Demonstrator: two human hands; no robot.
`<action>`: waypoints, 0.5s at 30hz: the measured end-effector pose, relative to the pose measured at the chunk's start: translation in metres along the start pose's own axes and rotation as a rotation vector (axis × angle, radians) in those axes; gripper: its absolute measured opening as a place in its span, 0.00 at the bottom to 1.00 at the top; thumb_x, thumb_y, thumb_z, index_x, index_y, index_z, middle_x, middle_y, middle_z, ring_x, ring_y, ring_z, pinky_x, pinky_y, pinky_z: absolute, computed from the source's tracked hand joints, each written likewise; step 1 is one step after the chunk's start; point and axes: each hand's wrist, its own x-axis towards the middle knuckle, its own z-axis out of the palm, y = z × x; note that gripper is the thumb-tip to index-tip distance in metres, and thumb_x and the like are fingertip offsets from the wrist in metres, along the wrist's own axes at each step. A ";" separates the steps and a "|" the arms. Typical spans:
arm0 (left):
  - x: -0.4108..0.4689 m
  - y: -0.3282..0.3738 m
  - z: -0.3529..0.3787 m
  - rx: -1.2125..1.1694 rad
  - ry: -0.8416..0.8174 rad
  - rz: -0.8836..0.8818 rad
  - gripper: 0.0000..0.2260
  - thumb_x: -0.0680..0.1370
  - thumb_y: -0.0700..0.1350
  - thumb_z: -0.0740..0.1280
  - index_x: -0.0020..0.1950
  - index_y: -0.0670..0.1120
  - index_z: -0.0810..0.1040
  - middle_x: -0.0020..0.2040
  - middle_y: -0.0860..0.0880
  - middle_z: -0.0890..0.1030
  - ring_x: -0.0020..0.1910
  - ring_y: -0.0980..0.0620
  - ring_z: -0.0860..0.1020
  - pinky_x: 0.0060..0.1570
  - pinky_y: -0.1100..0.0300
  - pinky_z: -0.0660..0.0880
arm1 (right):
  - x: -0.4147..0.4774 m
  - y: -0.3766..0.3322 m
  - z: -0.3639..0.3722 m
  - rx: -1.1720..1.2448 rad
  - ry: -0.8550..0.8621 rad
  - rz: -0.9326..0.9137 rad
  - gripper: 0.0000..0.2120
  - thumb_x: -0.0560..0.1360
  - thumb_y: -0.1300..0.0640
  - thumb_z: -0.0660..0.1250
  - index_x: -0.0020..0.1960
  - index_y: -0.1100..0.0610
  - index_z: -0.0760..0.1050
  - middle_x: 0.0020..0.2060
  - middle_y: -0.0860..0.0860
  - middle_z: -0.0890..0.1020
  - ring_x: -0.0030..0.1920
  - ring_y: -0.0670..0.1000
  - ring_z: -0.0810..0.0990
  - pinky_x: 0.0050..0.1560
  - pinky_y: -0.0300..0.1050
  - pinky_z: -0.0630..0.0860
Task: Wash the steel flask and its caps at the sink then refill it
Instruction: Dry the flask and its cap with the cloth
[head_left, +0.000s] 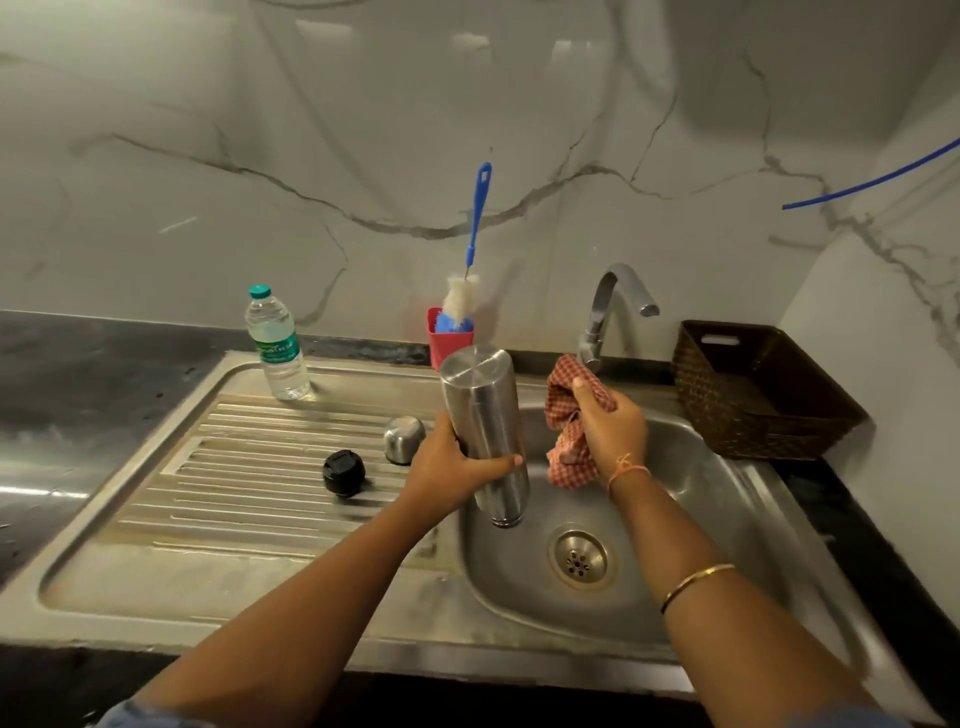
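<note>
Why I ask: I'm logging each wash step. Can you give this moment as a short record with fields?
flask: steel flask, upside down over the sink basin, mouth end down
left grip: holds the flask's body
right grip: clutches a checked cloth beside the flask
caps: steel cap and black cap lie on the drainboard
tap: no water seen running
nearby: water bottle, bottle brush in red holder, wicker basket
</note>
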 end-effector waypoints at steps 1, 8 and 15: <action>-0.002 0.000 -0.010 0.010 -0.029 0.023 0.35 0.63 0.49 0.80 0.65 0.51 0.67 0.55 0.55 0.78 0.54 0.55 0.78 0.54 0.58 0.76 | -0.004 -0.002 0.007 -0.004 0.023 0.014 0.21 0.74 0.42 0.66 0.58 0.56 0.78 0.53 0.54 0.81 0.54 0.55 0.79 0.59 0.52 0.75; -0.011 -0.021 -0.096 0.067 -0.190 0.103 0.34 0.65 0.49 0.79 0.65 0.55 0.66 0.54 0.59 0.74 0.52 0.59 0.74 0.47 0.71 0.70 | -0.046 -0.020 0.066 -0.083 0.175 0.040 0.21 0.75 0.43 0.64 0.60 0.57 0.77 0.55 0.57 0.81 0.56 0.59 0.78 0.57 0.50 0.73; -0.013 -0.051 -0.179 0.148 -0.250 0.144 0.33 0.60 0.56 0.79 0.61 0.58 0.68 0.59 0.55 0.75 0.56 0.57 0.75 0.51 0.62 0.75 | -0.087 -0.023 0.100 -0.098 0.309 0.060 0.20 0.76 0.43 0.62 0.61 0.56 0.77 0.55 0.55 0.81 0.55 0.57 0.78 0.52 0.47 0.72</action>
